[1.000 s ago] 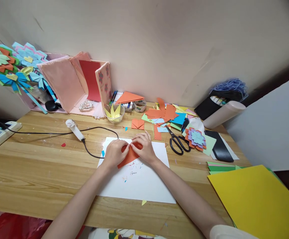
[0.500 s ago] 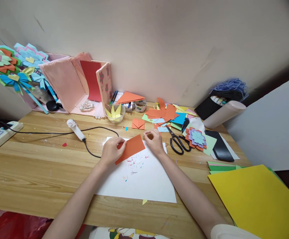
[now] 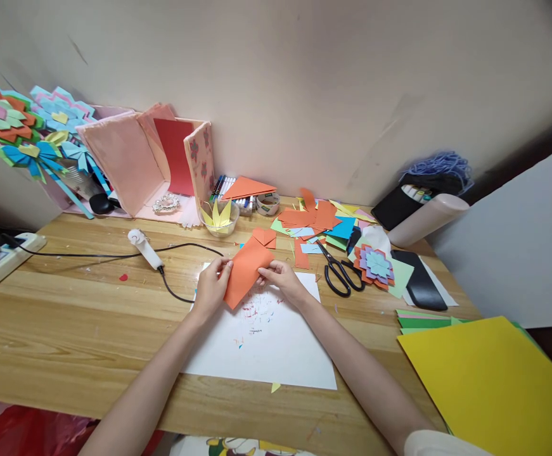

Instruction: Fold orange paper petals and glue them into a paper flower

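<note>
From my remote seat I find the paper piece [image 3: 247,273] between the left hand [image 3: 213,288] and the right hand [image 3: 282,283], apparently raised over the far edge of the sheet [image 3: 295,354]. Left of that lies the corded tool [image 3: 145,249]; right, the scissors [image 3: 343,276]. Behind, the bowl [image 3: 222,232] stands before the markers [image 3: 222,188], left of the scraps [image 3: 311,218]. The paper stack [image 3: 485,380] lies near right.

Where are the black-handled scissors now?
In the head view, the scissors lie right of centre on the table, between the right hand and the layered paper flower.
</note>
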The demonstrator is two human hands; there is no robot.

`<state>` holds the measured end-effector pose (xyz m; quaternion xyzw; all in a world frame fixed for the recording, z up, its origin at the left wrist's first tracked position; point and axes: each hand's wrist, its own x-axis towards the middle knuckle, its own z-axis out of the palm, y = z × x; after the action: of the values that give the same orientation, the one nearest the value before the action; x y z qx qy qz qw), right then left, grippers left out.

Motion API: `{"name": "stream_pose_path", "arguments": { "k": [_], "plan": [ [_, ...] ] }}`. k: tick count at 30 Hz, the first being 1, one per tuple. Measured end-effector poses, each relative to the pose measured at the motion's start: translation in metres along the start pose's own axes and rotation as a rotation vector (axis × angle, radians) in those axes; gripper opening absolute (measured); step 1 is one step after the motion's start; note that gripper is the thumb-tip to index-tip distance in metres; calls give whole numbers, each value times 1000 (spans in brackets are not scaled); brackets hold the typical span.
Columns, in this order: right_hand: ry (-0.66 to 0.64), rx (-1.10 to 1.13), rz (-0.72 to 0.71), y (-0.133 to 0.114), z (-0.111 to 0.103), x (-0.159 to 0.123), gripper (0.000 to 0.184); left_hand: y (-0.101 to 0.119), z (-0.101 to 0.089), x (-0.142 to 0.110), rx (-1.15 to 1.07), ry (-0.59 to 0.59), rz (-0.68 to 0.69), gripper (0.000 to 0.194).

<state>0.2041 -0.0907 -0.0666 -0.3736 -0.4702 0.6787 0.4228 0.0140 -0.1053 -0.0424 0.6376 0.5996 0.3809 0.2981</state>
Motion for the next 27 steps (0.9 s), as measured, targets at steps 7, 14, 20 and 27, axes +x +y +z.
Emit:
{"name": "stream_pose_path", "arguments": {
  "k": [7,14,20,27],
  "plan": [
    [92,-29,-8,-2,2,0,30,14,7,-13,171,-223,259,69],
    [85,-20,-89,3,1,-3,28,20,9,-20,-127,-440,57,67],
    [-4,72,-60,-4,-15,-5,30,33,-5,-19,-511,-549,-265,45],
    [177,-228,51,-20,-43,-7,31,7,4,-7,-521,-288,-286,42]
  ]
}}
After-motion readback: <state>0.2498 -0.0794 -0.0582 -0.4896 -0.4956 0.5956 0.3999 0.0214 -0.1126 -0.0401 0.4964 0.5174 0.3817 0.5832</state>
